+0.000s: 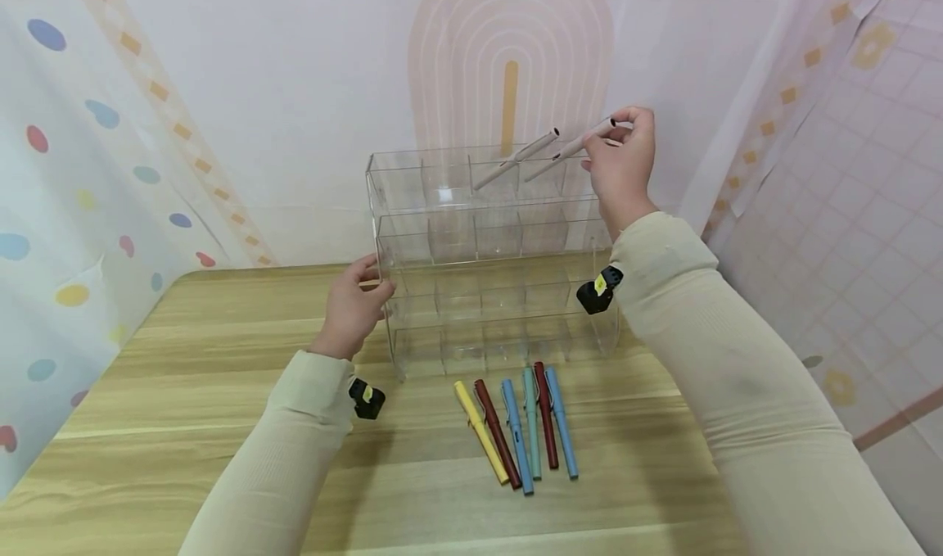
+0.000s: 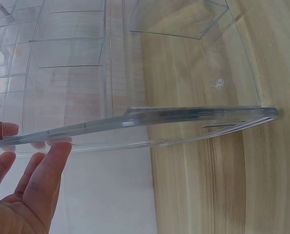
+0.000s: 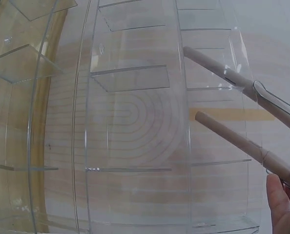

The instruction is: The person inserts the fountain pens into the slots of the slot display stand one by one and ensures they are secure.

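A clear acrylic organizer rack point(image 1: 486, 249) with stepped rows of compartments stands on the table. At its left side, my left hand point(image 1: 352, 306) holds the side panel, and the left wrist view shows fingertips point(image 2: 59, 146) against the panel's edge. My right hand point(image 1: 626, 159) pinches a pale pen point(image 1: 570, 150) near its upper, capped end. This pen slants over the top row, its lower end point(image 3: 201, 117) at a compartment there. Left of it, another pale pen point(image 1: 516, 160) leans tilted in the top row, its clip showing in the right wrist view.
In front of the rack several pens lie side by side on the wooden table point(image 1: 221, 392): a yellow pen point(image 1: 481, 431), dark red pens point(image 1: 498, 433), blue pens point(image 1: 517, 437) and a teal pen point(image 1: 532, 425). A patterned curtain point(image 1: 295, 89) hangs close behind.
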A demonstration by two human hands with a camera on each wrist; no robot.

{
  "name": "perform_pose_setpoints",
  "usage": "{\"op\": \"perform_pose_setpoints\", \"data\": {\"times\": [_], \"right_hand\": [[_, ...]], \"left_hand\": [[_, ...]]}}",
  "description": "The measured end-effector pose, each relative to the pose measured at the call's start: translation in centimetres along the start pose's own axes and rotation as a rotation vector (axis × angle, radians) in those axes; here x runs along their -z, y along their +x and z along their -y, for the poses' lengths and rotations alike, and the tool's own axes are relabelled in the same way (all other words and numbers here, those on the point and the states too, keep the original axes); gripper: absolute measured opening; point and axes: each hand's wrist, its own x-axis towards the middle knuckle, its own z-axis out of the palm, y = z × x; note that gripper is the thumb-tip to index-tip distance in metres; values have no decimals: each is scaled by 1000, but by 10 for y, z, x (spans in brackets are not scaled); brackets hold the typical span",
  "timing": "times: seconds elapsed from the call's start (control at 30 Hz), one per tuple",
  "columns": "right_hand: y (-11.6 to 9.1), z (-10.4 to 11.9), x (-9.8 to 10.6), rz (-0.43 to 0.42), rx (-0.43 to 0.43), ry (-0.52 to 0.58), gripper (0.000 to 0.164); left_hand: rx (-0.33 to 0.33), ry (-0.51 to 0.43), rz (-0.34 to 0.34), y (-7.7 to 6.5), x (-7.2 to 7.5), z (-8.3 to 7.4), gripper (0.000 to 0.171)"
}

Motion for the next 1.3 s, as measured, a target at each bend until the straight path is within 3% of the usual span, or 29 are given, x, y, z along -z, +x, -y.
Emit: {"op": "perform_pose_setpoints", "data": {"times": [0.83, 1.03, 1.13, 1.3], "right_hand": [[3, -3, 5, 56, -55, -41, 32], [5, 2, 11, 37, -64, -128, 41], [6, 6, 13, 14, -60, -185, 37], [8, 8, 16, 11, -70, -223, 16]], "left_hand": [[13, 7, 1, -1, -2, -2, 57], [17, 4, 3, 0, -3, -1, 57], [15, 6, 1, 1, -4, 0, 57], [18, 7, 2, 1, -5, 0, 58]]}}
